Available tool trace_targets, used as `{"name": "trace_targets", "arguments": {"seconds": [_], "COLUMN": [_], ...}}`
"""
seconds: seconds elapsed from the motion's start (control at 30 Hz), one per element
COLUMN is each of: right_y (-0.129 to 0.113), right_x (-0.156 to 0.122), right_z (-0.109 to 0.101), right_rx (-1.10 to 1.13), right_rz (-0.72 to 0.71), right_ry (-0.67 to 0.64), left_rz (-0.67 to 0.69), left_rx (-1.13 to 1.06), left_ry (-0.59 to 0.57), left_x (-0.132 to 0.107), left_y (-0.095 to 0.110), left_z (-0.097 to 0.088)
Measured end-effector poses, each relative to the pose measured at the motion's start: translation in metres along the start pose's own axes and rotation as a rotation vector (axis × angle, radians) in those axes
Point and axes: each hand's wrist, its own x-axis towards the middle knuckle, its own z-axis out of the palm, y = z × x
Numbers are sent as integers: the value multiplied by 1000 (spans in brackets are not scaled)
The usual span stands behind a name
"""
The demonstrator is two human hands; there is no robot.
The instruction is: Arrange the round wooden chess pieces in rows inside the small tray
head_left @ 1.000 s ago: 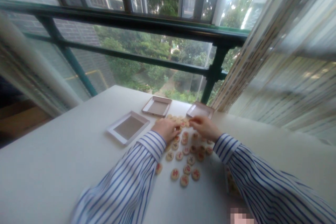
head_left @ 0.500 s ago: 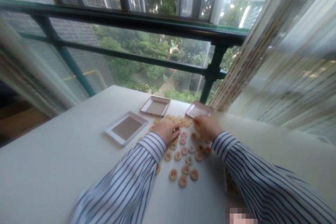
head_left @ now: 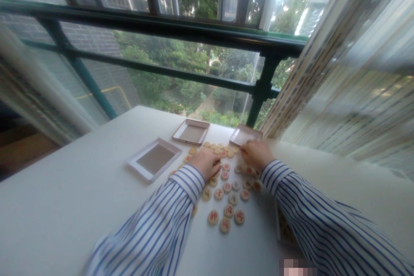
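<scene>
Round wooden xiangqi pieces [head_left: 213, 217] with red or dark characters are spread over the white table between my arms. A cluster of plain-faced pieces [head_left: 230, 152] lies beyond my hands. My left hand [head_left: 204, 164] is low over the pieces, its fingers curled and pinched around a xiangqi piece that is partly hidden. My right hand [head_left: 258, 154] is closed too, its fingertips low beside the plain-faced pieces and just in front of a shallow tray [head_left: 237, 136]. What the right fingers hold, if anything, is too blurred to make out.
On the white table [head_left: 80, 189], a white shallow tray [head_left: 134, 165] and a brown-rimmed tray [head_left: 184, 140] stand to the left. A box [head_left: 278, 224] with pieces inside is partly under my right sleeve. Beyond are a green railing [head_left: 155, 67] and a curtain [head_left: 323, 73].
My right hand has shifted slightly right and up, away from the piece near its fingertips. My left hand stays nearly in place. The rest looks the same apart from a slight camera shift.
</scene>
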Motion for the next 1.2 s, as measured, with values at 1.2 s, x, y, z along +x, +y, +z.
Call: {"name": "trace_targets", "arguments": {"seconds": [1.2], "right_y": [-6], "right_x": [8], "right_z": [3], "right_rx": [67], "right_rz": [-160], "right_ry": [-45], "left_rz": [-27], "left_rx": [24], "left_ry": [66], "left_x": [-2], "left_y": [1], "left_z": [4]}}
